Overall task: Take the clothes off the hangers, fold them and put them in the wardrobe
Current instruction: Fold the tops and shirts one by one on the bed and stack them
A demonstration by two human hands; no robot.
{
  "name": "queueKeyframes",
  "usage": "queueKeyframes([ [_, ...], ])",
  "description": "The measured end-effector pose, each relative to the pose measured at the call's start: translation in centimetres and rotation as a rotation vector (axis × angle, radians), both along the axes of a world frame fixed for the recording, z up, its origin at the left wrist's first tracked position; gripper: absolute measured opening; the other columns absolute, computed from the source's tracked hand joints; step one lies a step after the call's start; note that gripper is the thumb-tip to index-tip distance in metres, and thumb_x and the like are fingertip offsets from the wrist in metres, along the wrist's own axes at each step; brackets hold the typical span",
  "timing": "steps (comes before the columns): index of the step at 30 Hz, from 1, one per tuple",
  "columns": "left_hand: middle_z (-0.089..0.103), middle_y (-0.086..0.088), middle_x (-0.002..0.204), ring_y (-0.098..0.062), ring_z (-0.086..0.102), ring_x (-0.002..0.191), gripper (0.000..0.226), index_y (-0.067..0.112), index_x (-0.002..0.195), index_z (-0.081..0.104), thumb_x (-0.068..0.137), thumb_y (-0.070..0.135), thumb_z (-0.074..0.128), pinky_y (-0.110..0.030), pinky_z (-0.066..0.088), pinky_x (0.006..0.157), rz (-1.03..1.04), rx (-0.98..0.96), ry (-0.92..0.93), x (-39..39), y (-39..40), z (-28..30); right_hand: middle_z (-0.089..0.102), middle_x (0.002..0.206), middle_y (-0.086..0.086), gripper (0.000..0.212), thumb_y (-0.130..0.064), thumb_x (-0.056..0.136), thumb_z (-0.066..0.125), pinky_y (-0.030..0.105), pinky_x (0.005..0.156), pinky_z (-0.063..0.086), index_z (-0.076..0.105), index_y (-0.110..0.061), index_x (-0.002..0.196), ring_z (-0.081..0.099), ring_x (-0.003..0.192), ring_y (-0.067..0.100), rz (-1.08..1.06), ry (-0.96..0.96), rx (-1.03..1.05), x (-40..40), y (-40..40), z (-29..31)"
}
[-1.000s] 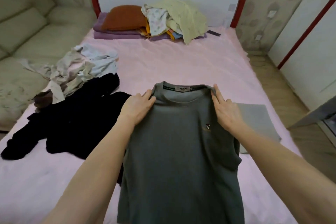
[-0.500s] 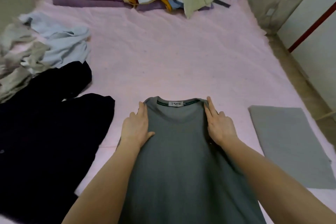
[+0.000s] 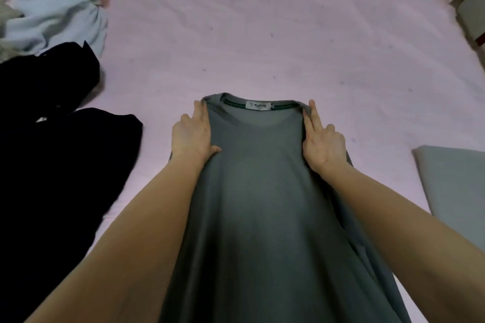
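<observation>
Pink bed (image 3: pixel 262 34): left hand (image 3: pixel 193 134) and right hand (image 3: pixel 321 144) grip grey shirt (image 3: pixel 257 191) shoulders; lay flat, smooth before folding.

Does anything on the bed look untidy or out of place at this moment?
Yes. The black garment and the pale blue garment lie crumpled at the left, unfolded. By contrast, the grey shirt is held flat at the shoulders by the left hand and right hand.
</observation>
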State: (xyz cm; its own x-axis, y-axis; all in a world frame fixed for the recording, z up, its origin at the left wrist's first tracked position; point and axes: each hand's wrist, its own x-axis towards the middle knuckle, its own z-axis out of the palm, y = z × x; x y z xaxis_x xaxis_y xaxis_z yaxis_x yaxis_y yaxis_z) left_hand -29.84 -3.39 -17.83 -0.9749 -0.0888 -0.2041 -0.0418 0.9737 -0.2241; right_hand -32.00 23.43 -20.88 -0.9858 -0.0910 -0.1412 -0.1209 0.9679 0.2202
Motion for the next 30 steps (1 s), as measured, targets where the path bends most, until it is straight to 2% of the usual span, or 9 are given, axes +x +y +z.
queueKeyframes([
  [2,0.026,-0.008,0.147,-0.027,0.043,0.120,0.097,0.008,0.149,0.019,0.081,0.061,0.064,-0.034,0.038,0.073,0.087,0.018,-0.109,-0.4,-0.1,-1.2,-0.012,0.162,0.001,0.069,-0.014,0.097,0.029,0.032,0.065,0.033,-0.008,-0.029,0.154,0.051,0.095,0.030,-0.001,-0.113,-0.063,-0.6,-0.1,-1.1],
  [4,0.021,-0.012,0.152,-0.032,0.027,0.136,0.075,0.010,0.146,0.029,0.089,0.047,0.058,-0.047,0.036,0.097,0.115,-0.038,-0.171,0.1,0.8,-2.6,0.000,0.163,0.006,0.068,-0.018,0.098,0.031,0.032,0.071,0.036,-0.003,-0.035,0.153,0.057,0.102,0.033,-0.027,-0.203,-0.235,-0.7,0.5,-2.4],
  [6,0.008,-0.016,0.159,-0.037,0.006,0.146,0.063,0.010,0.148,0.026,0.093,0.028,0.050,-0.059,0.012,0.114,-0.012,-0.040,-0.139,0.7,2.7,-3.5,0.009,0.161,0.006,0.070,-0.020,0.096,0.038,0.033,0.075,0.043,0.001,-0.038,0.153,0.059,0.104,0.036,-0.017,-0.202,-0.451,-0.3,1.5,-3.0],
  [8,0.015,-0.014,0.158,-0.033,0.010,0.146,0.059,0.013,0.149,0.027,0.094,0.021,0.046,-0.049,0.012,0.118,-0.223,0.179,-0.107,1.2,5.8,-3.4,0.017,0.159,0.003,0.077,-0.021,0.093,0.048,0.038,0.087,0.048,0.002,-0.037,0.153,0.055,0.113,0.034,0.003,-0.208,-0.660,0.6,2.8,-2.3],
  [11,0.030,-0.003,0.152,-0.025,0.033,0.135,0.053,0.016,0.147,0.033,0.096,0.017,0.046,-0.040,0.035,0.108,-0.372,0.629,-0.132,1.8,11.0,-2.6,0.032,0.150,-0.004,0.083,-0.022,0.091,0.059,0.031,0.101,0.039,0.005,-0.033,0.154,0.045,0.127,0.017,-0.100,-0.188,-0.972,2.6,4.6,-0.3],
  [14,0.027,0.004,0.154,-0.020,0.040,0.132,0.054,0.020,0.149,0.032,0.097,0.013,0.046,-0.041,0.044,0.101,-0.404,0.824,-0.139,1.4,15.7,-2.0,0.055,0.124,-0.002,0.064,-0.027,0.092,0.061,0.029,0.095,0.043,0.030,-0.025,0.148,0.056,0.110,0.015,-0.416,-0.226,-1.098,3.9,7.3,1.2],
  [21,0.022,0.007,0.159,-0.016,0.038,0.137,0.061,0.022,0.150,0.031,0.095,-0.003,0.038,-0.033,0.041,0.104,-0.505,0.782,-0.225,-2.9,20.4,-2.7,0.064,0.088,0.004,0.010,-0.014,0.088,0.066,0.023,0.072,0.047,0.066,-0.008,0.096,0.059,0.083,0.018,-0.620,-0.454,-1.212,5.0,10.8,1.5],
  [26,0.055,-0.010,0.119,-0.027,0.054,0.109,0.028,0.009,0.120,0.061,0.098,0.010,0.043,-0.038,0.043,0.092,-0.512,0.701,-0.264,-4.3,21.5,-3.1,0.061,0.082,-0.001,0.020,-0.020,0.086,0.071,0.021,0.064,0.045,0.056,-0.010,0.094,0.057,0.072,0.011,-0.633,-0.533,-1.326,5.9,11.1,0.4],
  [30,0.058,-0.013,0.107,-0.028,0.054,0.099,0.022,0.004,0.106,0.064,0.098,0.009,0.045,-0.038,0.043,0.085,-0.322,0.824,-0.114,-4.4,22.0,-3.3,0.069,0.110,-0.003,0.043,-0.028,0.082,0.076,0.028,0.086,0.054,0.058,-0.016,0.119,0.067,0.098,0.013,-0.641,-0.776,-1.392,8.0,11.9,-0.1],
])
